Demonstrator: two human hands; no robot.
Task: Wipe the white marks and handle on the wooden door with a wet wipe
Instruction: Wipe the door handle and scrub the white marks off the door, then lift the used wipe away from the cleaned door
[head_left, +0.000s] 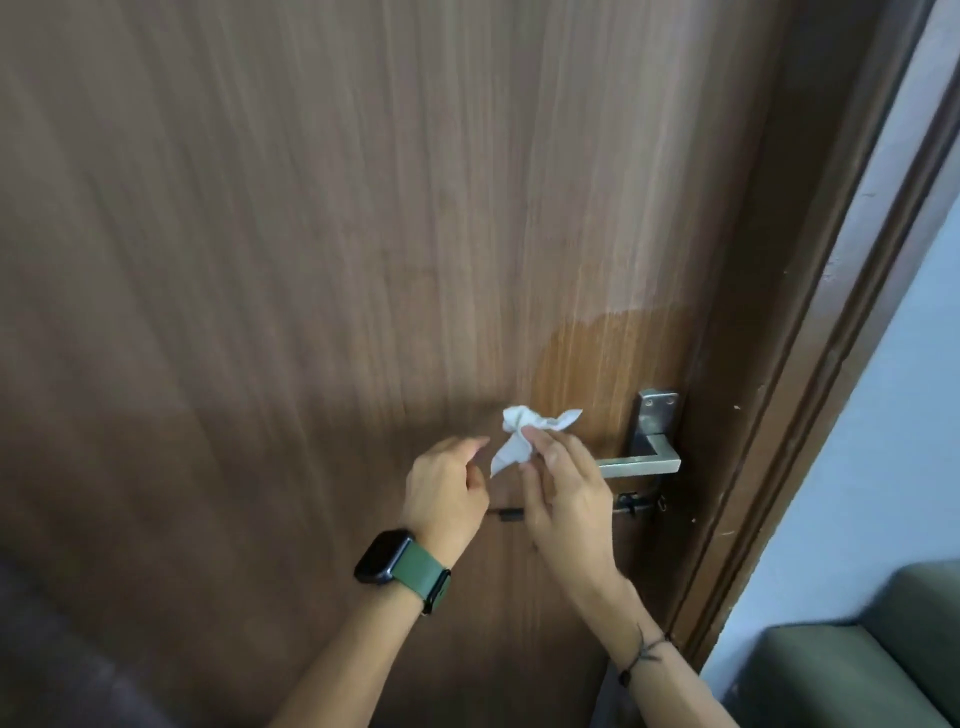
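A brown wooden door (322, 234) fills most of the view. A darker, wet-looking patch (613, 358) shows on it just above the metal lever handle (652, 457). My right hand (563, 493) pinches a crumpled white wet wipe (524, 431) in front of the door, left of the handle. My left hand (447, 488), with a black watch on a green strap at the wrist, hovers beside the wipe with loosely curled fingers and holds nothing. A small latch (639, 504) sits below the handle, partly behind my right hand.
The dark door frame (810, 364) runs down the right side, with a pale blue wall (893, 395) beyond it. A green cushioned seat (872, 665) stands at the bottom right corner. A dark surface shows at the bottom left.
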